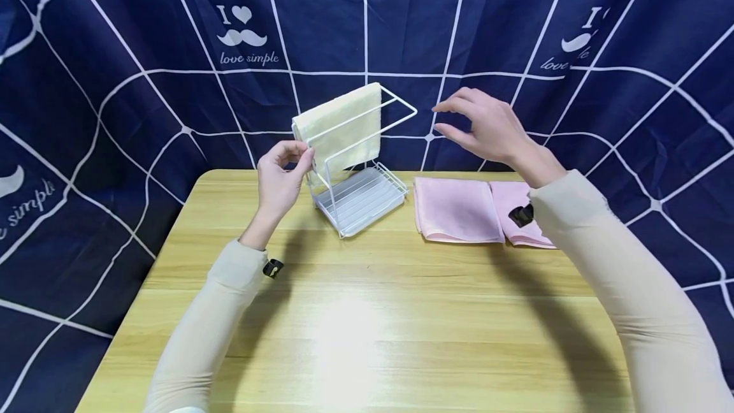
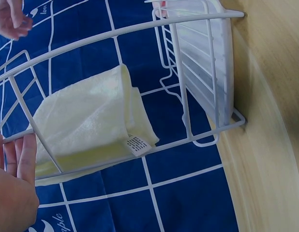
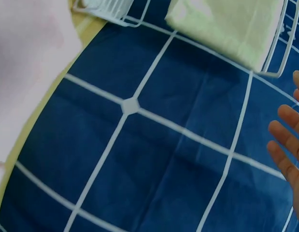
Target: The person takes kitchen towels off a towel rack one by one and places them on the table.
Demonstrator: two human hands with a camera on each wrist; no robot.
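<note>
A white wire rack (image 1: 367, 143) with a shallow tray (image 1: 367, 202) at its base stands at the back of the table. Over its upper bars hangs a folded pale yellow cloth (image 1: 338, 111); a small printed label (image 2: 138, 145) shows at the cloth's edge in the left wrist view. My left hand (image 1: 281, 174) pinches a wire at the rack's left side between thumb and fingers. To the right of the rack my right hand (image 1: 487, 123) hangs in the air, fingers extended and apart from the thumb, touching nothing.
Two folded pink cloths, a nearer one (image 1: 459, 209) and another (image 1: 518, 199) partly behind the right sleeve, lie right of the rack. A dark blue curtain (image 1: 401, 24) with white lines rises behind the wooden table (image 1: 436, 324).
</note>
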